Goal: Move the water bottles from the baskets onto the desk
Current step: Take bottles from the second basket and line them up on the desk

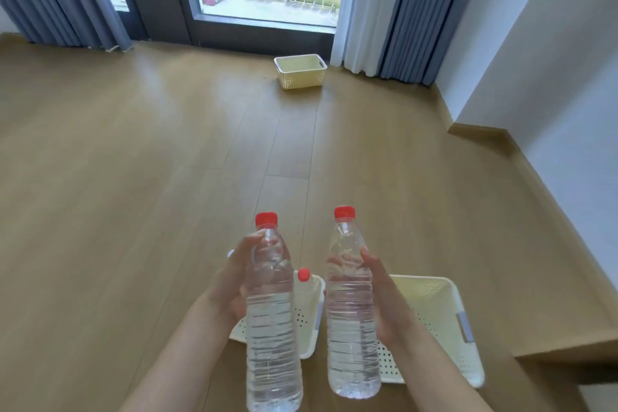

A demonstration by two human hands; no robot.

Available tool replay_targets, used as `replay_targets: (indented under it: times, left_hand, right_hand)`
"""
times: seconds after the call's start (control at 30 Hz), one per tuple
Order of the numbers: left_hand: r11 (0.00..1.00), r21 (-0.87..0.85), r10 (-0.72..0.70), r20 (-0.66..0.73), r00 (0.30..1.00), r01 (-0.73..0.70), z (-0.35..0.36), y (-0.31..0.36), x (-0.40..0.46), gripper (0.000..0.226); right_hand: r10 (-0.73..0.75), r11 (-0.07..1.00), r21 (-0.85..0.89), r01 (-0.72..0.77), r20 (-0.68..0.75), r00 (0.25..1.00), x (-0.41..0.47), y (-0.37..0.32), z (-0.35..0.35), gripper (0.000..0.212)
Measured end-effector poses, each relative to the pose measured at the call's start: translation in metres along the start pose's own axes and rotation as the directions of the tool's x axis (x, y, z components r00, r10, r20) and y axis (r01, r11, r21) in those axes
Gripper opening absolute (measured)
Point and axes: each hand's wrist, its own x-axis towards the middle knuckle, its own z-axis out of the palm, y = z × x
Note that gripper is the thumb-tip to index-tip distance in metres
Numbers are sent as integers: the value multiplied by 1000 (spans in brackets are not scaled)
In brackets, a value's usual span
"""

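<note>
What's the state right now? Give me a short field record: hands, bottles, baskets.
left hand: left hand holds the left bottle upright, red cap on
right hand: right hand holds the right bottle upright, red cap on
bottle left in basket: third bottle in the near-left basket
near-right basket: near-right basket, no bottle visible inside
far basket: far basket on the floor near the window, looks empty
desk: not identifiable in view

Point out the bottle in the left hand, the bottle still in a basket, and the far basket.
Left-hand bottle (272,321): head view, on its ribbed middle.
Basket bottle (304,274): head view, on its red cap, seen between the two held bottles.
Far basket (302,79): head view, on its front wall, near the window.
</note>
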Motion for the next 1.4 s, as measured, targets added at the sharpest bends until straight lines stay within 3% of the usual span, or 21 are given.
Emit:
replay_targets:
  times: [0.1,0.2,0.27,0.37,0.47,0.6,0.7,0.77,1.0,1.17,1.27,1.33,1.4]
  left_hand:
    - [995,102,7,-68,998,0,85,40,-36,43]
    - [947,320,94,-203,975,-25,176,79,-69,21]
    - [949,316,69,-149,986,-19,239,103,-93,25]
    - [958,284,63,-48,997,-46,326,128,-130,49]
    - [926,360,120,15,993,-117,398,137,-161,40]
    - [876,457,163,15,986,-152,450,129,-186,45]
    - [847,506,170,35,985,-164,471,113,-200,29]
    - [820,549,156,57,986,-161,483,100,-211,33]
    - [757,638,28,183,983,-141,533,26,-255,18]
    - [724,682,-139,295,945,-107,574,-46,-278,28]
    - [681,723,-213,352,912,-120,605,-96,-298,20]
    - [664,736,-257,388,885,-130,626,-132,-315,18]
    - [667,732,-291,428,856,-139,646,-169,-334,18]
  right_hand:
    - [-53,998,-35,51,-66,996,-47,-68,37,70]
    - [-69,998,-11,68,-99,993,-98,-139,82,63]
    - [-94,994,-65,83,-184,978,-129,-183,108,70]
    - [-205,964,-230,136,-306,930,-178,-239,144,76]
    - [-282,948,-245,202,-360,889,-224,-281,170,64]
    - [-424,900,-314,302,-467,776,-279,-301,184,62]
    - [-453,889,-330,318,-531,716,-323,-296,193,56]
    - [-457,889,-324,324,-572,681,-351,-287,198,65]
    - [-527,835,-380,398,-761,378,-450,-243,202,75]
    - [-479,827,-381,414,-862,163,-544,-211,203,49]
    - [-447,805,-392,445,-894,22,-605,-190,192,46]
    - [-432,781,-413,468,-899,-71,-645,-177,189,57]
    - [-399,767,-420,485,-904,-153,-685,-162,181,84]
